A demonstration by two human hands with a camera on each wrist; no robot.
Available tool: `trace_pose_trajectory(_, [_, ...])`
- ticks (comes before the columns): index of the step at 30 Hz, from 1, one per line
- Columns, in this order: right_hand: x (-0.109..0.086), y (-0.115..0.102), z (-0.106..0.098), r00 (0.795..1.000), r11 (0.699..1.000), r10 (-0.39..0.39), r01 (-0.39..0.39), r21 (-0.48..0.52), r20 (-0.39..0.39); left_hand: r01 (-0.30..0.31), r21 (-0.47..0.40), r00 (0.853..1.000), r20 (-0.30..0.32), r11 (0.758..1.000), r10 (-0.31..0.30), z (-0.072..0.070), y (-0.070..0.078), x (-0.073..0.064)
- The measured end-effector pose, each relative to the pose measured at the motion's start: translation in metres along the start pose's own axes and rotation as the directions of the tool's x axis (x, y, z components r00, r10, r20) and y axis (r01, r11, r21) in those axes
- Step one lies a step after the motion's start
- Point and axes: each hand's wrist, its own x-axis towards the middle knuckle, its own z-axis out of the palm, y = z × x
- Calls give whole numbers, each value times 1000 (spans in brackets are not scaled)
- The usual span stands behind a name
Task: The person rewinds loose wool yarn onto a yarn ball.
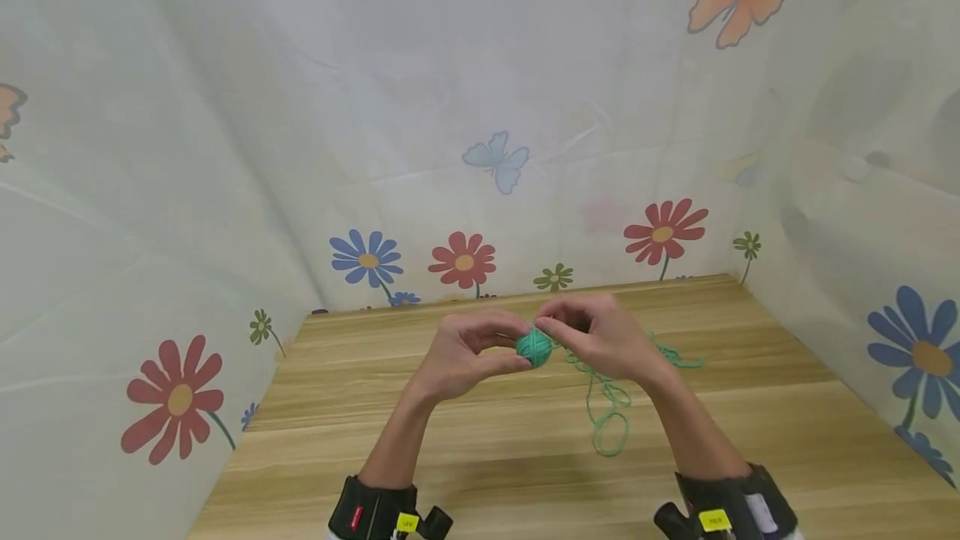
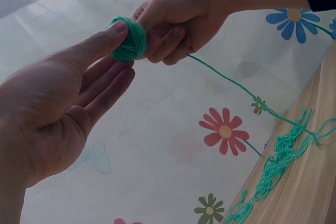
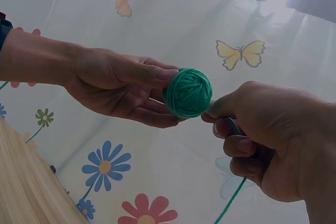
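A small ball of green yarn [image 1: 534, 348] is held up over the table between both hands. My left hand [image 1: 474, 354] pinches it from the left, thumb on one side and fingertips on the other, as the left wrist view also shows. Right beside the ball, my right hand [image 3: 273, 145] has its fingers curled round the yarn strand [image 3: 231, 201], thumb and forefinger close against the ball. From under that hand the strand runs down to a loose heap of green yarn [image 2: 278, 166] on the table. In the head view the right hand [image 1: 600, 336] hides part of the strand.
The wood-grain table [image 1: 337, 440] reaches back to a pale curtain [image 1: 420, 107] printed with flowers and butterflies, which also stands along both sides. A loop of loose yarn [image 1: 611, 433] lies right of the middle, and more yarn [image 1: 678, 359] lies behind the right wrist.
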Motion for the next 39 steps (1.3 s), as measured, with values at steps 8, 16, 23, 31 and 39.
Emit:
trace_pose_trajectory(8, [2, -12, 4, 990, 992, 110, -114, -49, -85, -9, -30, 1000, 12, 1000, 9, 3, 6, 1])
trace_pose_trajectory(16, [4, -17, 7, 995, 995, 73, -78, -68, -68, -36, -10, 999, -41, 999, 35, 6, 18, 4])
trace_pose_trajectory(23, [4, 5, 12, 1000, 997, -17, 18, -76, 20, -37, 35, 980, -192, 999, 43, 8, 30, 9])
trace_pose_trajectory(31, [4, -3, 13, 981, 989, -129, 139, -59, 148, -46, 110, 954, -289, 993, 76, 5, 29, 11])
trace_pose_trajectory(39, [-2, -24, 6, 966, 971, -234, 226, 83, 112, -63, 115, 960, -264, 991, 91, 4, 27, 10])
